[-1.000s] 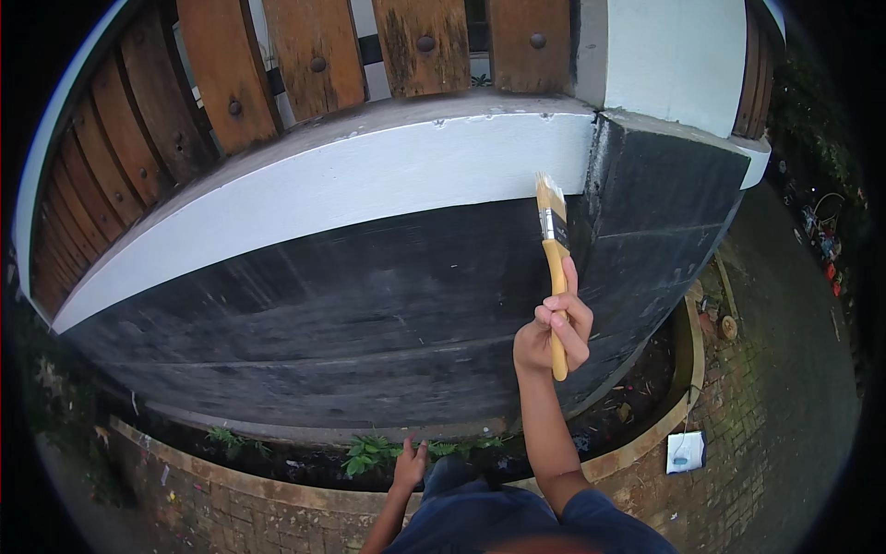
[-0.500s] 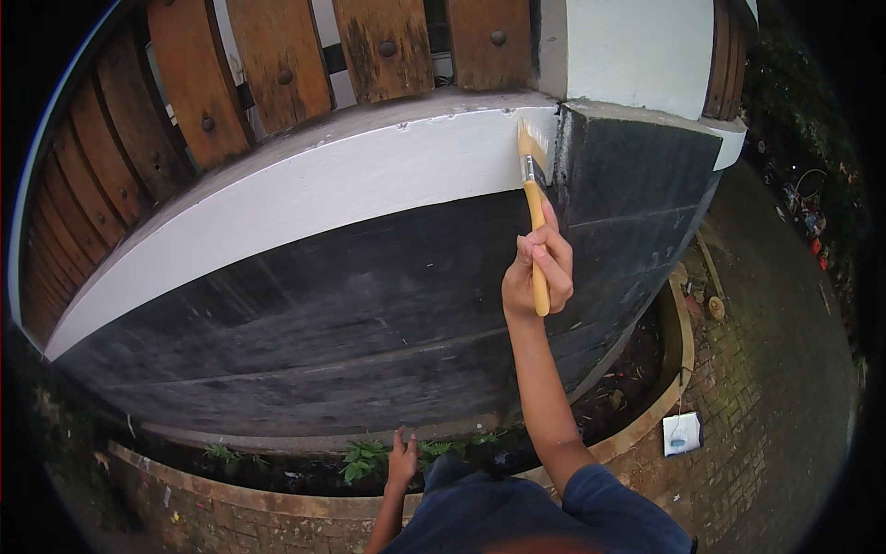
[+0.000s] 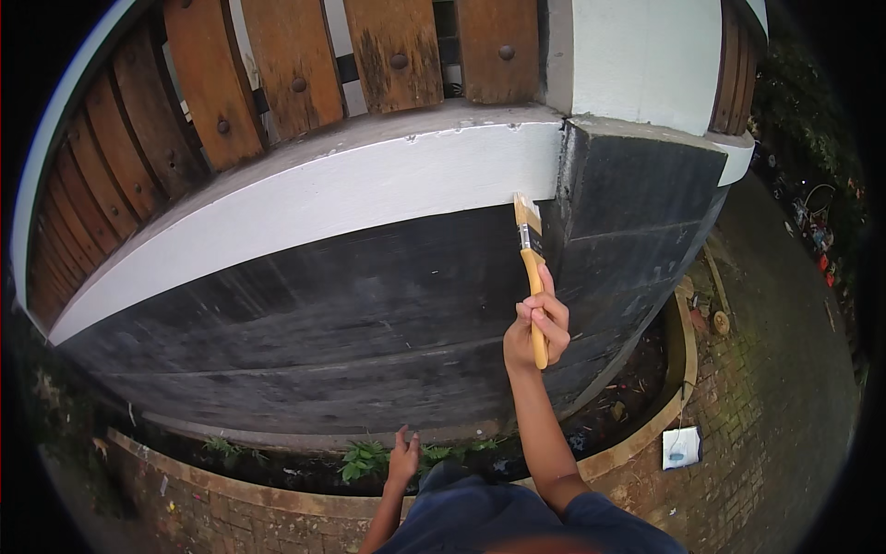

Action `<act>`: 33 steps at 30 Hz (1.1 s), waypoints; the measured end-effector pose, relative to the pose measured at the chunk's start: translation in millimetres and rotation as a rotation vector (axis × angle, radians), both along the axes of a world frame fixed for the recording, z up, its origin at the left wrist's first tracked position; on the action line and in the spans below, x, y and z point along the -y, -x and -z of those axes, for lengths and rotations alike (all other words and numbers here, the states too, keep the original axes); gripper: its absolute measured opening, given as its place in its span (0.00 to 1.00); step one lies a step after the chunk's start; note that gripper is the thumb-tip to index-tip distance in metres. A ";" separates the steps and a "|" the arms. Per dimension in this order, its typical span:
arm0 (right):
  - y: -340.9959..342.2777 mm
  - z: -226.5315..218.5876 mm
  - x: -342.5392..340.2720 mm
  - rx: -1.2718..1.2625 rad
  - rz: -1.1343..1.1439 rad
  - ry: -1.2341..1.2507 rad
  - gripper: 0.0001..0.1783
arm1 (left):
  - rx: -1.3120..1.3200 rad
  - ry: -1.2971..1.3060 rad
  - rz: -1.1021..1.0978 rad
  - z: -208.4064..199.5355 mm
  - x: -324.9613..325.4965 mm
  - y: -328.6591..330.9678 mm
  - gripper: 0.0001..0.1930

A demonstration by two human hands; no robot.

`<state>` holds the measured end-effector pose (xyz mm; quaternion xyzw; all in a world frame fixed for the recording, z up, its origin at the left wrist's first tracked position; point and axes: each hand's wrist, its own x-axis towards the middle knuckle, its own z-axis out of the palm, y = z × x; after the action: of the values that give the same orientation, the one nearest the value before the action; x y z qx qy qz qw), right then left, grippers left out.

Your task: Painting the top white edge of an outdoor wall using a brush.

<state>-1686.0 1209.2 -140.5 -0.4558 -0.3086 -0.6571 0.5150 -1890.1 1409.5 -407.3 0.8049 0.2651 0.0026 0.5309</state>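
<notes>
My right hand (image 3: 538,328) is closed around the yellow handle of a paintbrush (image 3: 531,268), bristles pointing up. White paint coats the bristle tips, which lie at the lower edge of a white painted band (image 3: 351,189) near its right end. Below that band is a dark grey wall (image 3: 369,305), and a dark pillar (image 3: 637,185) adjoins it on the right. My left hand (image 3: 402,457) hangs low in front of the wall, fingers apart, holding nothing.
Brown wooden fence slats (image 3: 295,65) with round bolts stand above the ledge. A planter bed with green plants (image 3: 365,459) runs along the wall's foot, edged by a low kerb (image 3: 305,500). On the brick paving (image 3: 729,397) at right lies a white square object (image 3: 681,448).
My right hand has lowered the brush from the upper part of the white band to its bottom edge. My left hand stays about where it was.
</notes>
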 end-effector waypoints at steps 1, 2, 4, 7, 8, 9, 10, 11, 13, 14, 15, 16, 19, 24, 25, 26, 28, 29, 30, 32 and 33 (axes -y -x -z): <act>4.5 3.2 0.1 -0.005 -0.037 -0.007 0.17 | -0.008 0.015 -0.025 -1.3 2.0 0.3 0.30; 11.3 6.8 -1.1 -0.013 -0.080 -0.013 0.17 | 0.000 0.027 -0.050 -1.7 1.8 1.9 0.30; 28.2 12.0 -7.1 -0.056 -0.202 0.018 0.16 | 0.027 0.054 -0.136 -4.6 -1.8 7.8 0.29; 56.2 24.7 -25.0 -0.218 -0.487 0.030 0.13 | 0.063 0.070 -0.247 -6.9 -8.1 24.8 0.29; 59.0 36.0 -30.4 -0.275 -0.604 0.043 0.14 | 0.065 0.066 -0.287 -6.8 -11.9 24.8 0.29; 61.8 47.8 -38.1 -0.353 -0.718 0.015 0.12 | 0.058 0.108 -0.336 -11.9 -13.8 27.4 0.29; 66.4 58.9 -51.6 -0.433 -0.842 -0.011 0.12 | 0.085 0.113 -0.370 -1.0 -25.2 32.6 0.29; 73.7 68.1 -63.9 -0.560 -0.924 -0.037 0.10 | 0.122 0.064 -0.427 17.3 -37.0 42.6 0.29; 87.8 73.3 -85.1 -0.764 -1.055 -0.018 0.07 | 0.130 0.061 -0.555 16.9 -44.0 60.4 0.28; 96.1 77.0 -94.2 -0.849 -1.123 0.011 0.07 | 0.159 0.090 -0.626 7.0 -47.0 71.6 0.27; 101.9 78.3 -103.4 -0.872 -1.172 0.054 0.07 | 0.161 0.108 -0.683 1.3 -50.2 83.1 0.27; 103.0 76.4 -113.2 -0.899 -1.187 0.096 0.09 | 0.160 0.126 -0.738 -4.2 -53.6 91.1 0.27; 108.0 64.3 -140.8 -0.946 -1.247 0.209 0.12 | 0.213 0.154 -0.843 -12.4 -63.5 108.3 0.27; 123.0 56.5 -187.0 -0.950 -1.390 0.314 0.11 | 0.274 0.169 -0.995 -10.9 -75.2 146.7 0.27; 126.8 54.4 -194.7 -0.906 -1.422 0.349 0.11 | 0.282 0.206 -1.032 -13.0 -77.0 154.3 0.27; 130.2 52.6 -202.5 -0.859 -1.451 0.382 0.10 | 0.292 0.245 -1.067 -15.4 -78.7 161.5 0.27; 136.8 49.1 -219.9 -0.849 -1.501 0.398 0.10 | 0.284 0.272 -1.128 -17.4 -84.1 174.6 0.27; 140.3 48.2 -228.4 -0.857 -1.522 0.394 0.10 | 0.288 0.262 -1.150 -17.7 -86.8 180.6 0.28; 144.9 47.9 -237.3 -0.867 -1.542 0.395 0.09 | 0.290 0.257 -1.174 -16.6 -88.9 186.2 0.28; 158.8 47.2 -263.8 -0.916 -1.588 0.440 0.09 | 0.272 0.280 -1.223 -25.1 -98.7 198.7 0.28; 154.7 50.3 -279.9 -0.916 -1.582 0.442 0.10 | 0.251 0.299 -1.227 -22.5 -108.4 197.8 0.29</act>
<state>-1840.7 1489.1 -190.7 -0.4154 -0.4136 0.2004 0.7850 -2087.9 1517.9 -384.8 0.4179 0.6106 0.3627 0.5665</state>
